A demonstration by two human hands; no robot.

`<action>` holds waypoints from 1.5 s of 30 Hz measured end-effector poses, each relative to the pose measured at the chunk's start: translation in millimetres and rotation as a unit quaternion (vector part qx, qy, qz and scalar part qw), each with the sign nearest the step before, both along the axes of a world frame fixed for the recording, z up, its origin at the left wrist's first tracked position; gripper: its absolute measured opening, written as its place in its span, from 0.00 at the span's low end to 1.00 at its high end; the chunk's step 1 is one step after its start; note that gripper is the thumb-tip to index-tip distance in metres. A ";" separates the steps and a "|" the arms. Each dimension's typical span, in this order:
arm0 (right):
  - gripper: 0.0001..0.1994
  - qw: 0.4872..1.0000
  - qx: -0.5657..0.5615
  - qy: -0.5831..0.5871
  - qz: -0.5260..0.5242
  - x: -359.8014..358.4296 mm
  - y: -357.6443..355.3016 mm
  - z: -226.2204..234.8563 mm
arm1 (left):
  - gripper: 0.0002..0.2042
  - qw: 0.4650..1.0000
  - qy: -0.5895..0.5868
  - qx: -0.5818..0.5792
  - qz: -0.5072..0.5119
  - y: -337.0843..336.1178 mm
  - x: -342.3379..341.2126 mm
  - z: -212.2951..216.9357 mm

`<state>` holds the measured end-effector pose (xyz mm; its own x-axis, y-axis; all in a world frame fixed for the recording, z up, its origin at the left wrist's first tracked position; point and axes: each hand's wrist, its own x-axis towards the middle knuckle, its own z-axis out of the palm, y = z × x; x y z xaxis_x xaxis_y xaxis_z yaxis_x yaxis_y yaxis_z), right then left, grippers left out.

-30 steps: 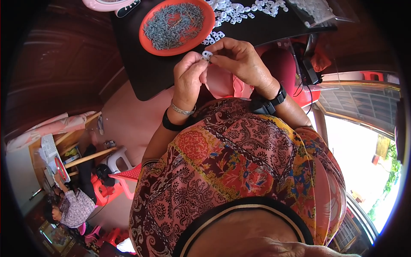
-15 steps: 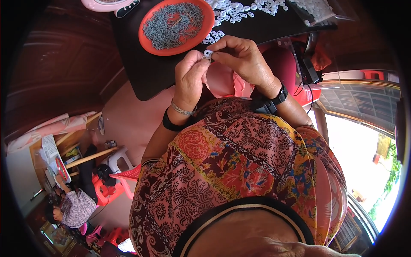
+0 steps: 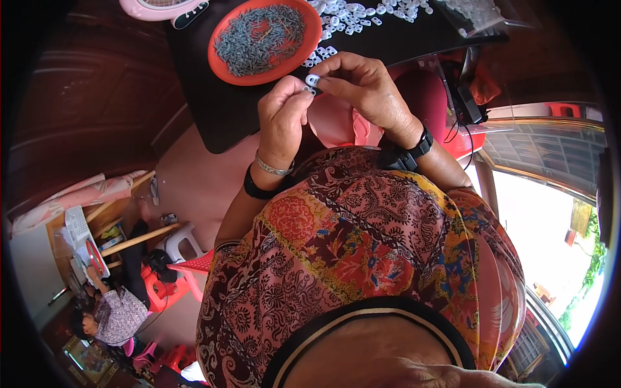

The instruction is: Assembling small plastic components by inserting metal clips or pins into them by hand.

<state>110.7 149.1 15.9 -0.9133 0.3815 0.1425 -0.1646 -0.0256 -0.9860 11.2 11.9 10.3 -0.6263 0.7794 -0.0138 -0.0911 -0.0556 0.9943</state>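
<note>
My left hand (image 3: 281, 119) and my right hand (image 3: 365, 89) meet over the near edge of the black table, both closed in a pinch. Between their fingertips is a small white plastic piece (image 3: 312, 80) with a hole in it. Its lower part, at my left thumb and forefinger, is partly covered, and I cannot tell whether it is one piece or two. Just beyond my hands lies an orange-red plate (image 3: 223, 70) holding a heap of thin grey screws or nails (image 3: 249, 48). Many similar white plastic pieces (image 3: 349, 19) are scattered to its right.
A clear bag of white pieces (image 3: 475, 16) lies at the far right of the black table (image 3: 213, 119). A pink object (image 3: 152, 8) stands at the far left. Another person (image 3: 119, 313) sits at the lower left near red plastic stools (image 3: 162, 288).
My left hand has shifted slightly left and down. The white piece between my fingertips is tilted differently, with more of its upper part showing. My right hand has barely moved.
</note>
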 end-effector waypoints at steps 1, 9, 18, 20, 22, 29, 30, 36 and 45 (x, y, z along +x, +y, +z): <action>0.08 1.000 0.000 0.000 0.000 0.2 0.1 -0.2 | 0.07 1.000 0.005 -0.008 0.001 -0.3 0.1 0.5; 0.07 0.999 0.032 -0.012 0.002 0.2 -1.4 -0.6 | 0.07 1.000 0.012 0.002 -0.014 -1.5 -1.1 -3.6; 0.09 0.996 0.091 0.000 -0.009 1.1 -0.1 -2.3 | 0.07 1.000 0.015 -0.010 -0.024 -0.3 0.9 -1.8; 0.09 0.994 0.104 -0.013 -0.006 2.2 -1.7 1.5 | 0.07 1.000 0.010 -0.008 -0.021 0.0 1.1 -1.0; 0.09 0.993 0.117 -0.027 -0.002 2.8 -1.9 2.5 | 0.07 0.998 -0.058 0.003 -0.032 0.9 -0.5 -1.3; 0.10 0.998 0.054 0.007 -0.034 1.1 1.0 -8.3 | 0.07 0.996 -0.072 0.017 -0.040 2.5 1.2 -5.7; 0.10 0.998 0.050 0.011 -0.028 1.1 1.1 -7.6 | 0.07 0.997 -0.069 0.014 -0.040 2.1 1.6 -5.5; 0.09 1.000 0.022 0.006 -0.016 2.0 0.3 -5.1 | 0.08 0.998 -0.050 0.006 -0.048 0.2 1.5 -5.6; 0.09 0.998 0.063 -0.014 -0.003 3.9 0.6 -0.2 | 0.08 0.997 -0.045 0.004 -0.067 0.0 1.5 -5.6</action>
